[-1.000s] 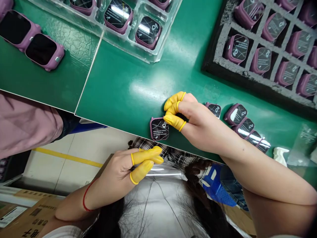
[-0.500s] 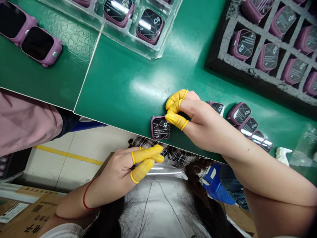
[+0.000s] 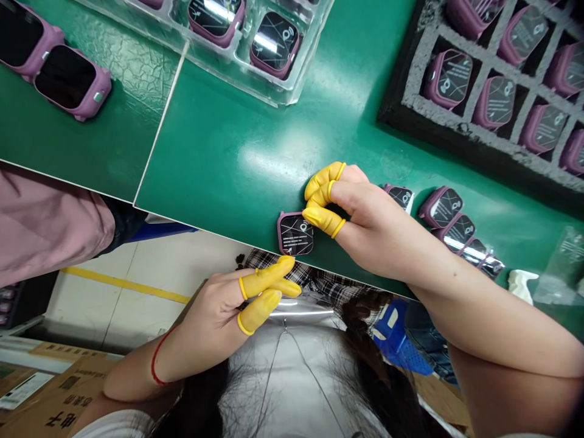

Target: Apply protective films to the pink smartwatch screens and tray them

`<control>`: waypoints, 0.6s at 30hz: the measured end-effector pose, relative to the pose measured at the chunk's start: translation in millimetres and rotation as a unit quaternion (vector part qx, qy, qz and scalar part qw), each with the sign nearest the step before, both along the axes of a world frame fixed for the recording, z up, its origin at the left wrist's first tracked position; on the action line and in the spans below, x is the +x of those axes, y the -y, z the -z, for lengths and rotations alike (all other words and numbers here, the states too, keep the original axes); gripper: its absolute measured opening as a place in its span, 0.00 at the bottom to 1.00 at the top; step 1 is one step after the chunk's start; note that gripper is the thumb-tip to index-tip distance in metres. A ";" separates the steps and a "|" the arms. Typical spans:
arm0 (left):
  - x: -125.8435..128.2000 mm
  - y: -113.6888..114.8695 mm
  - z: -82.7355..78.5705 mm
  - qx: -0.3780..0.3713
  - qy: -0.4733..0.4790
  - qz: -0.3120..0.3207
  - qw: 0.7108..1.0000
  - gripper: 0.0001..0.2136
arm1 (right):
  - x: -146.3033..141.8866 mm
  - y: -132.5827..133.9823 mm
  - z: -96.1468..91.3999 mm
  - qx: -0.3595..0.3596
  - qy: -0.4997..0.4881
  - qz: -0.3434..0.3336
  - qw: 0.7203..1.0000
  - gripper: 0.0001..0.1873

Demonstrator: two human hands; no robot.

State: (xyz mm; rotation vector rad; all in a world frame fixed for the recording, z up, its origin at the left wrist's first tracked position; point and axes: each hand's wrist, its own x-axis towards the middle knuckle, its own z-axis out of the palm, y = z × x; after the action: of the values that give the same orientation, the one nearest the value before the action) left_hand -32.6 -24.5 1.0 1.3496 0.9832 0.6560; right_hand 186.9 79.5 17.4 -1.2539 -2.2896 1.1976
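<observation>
A purple smartwatch [image 3: 295,234] with a printed screen lies face up at the table's front edge. My right hand [image 3: 360,210], wearing yellow finger cots, is at its upper right corner with thumb and fingers pinched together. The thumb tip covers part of that corner; anything between the fingertips is hidden. Below the table edge is my left hand [image 3: 246,298], also in yellow finger cots. Its fingers are stretched out and hold nothing, the index fingertip close to the watch's lower edge; whether it touches I cannot tell.
Several purple watches [image 3: 441,207] lie right of my right hand, near a crumpled white scrap [image 3: 521,285] and a clear bag [image 3: 561,267]. A black foam tray [image 3: 396,115] and a clear plastic tray [image 3: 274,96] hold watches. Dark-screened watches [image 3: 73,82] lie left, near a pink sleeve [image 3: 50,225].
My left index finger has risen toward the watch's lower edge and parted from the finger beside it. My right hand stays pinched at the watch's corner.
</observation>
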 end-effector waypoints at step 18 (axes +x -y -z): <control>0.4 -3.5 1.2 0.023 -0.023 -0.005 0.999 0.25 | -0.4 -0.3 -0.4 0.000 0.001 0.000 1.000 0.12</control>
State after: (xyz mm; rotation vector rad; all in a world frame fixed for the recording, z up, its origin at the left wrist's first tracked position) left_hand -32.2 -20.9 -0.2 1.4069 1.0165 0.6620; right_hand 186.5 79.8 17.8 -1.2561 -2.2904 1.1972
